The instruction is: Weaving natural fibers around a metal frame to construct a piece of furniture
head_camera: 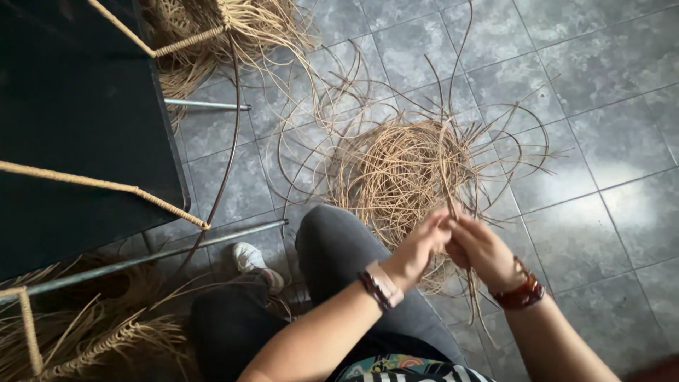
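You are sitting over a grey tiled floor, holding both hands together above your knee. Your left hand and right hand are touching each other, and the fingers of both are closing around a few thin rattan strands, which are rising from your grip and also trailing down below your right wrist. Just beyond your hands, a loose tangled coil of rattan is lying on the floor. To your left, a black tabletop is standing with a wrapped frame against it, and a white shoe is showing beneath.
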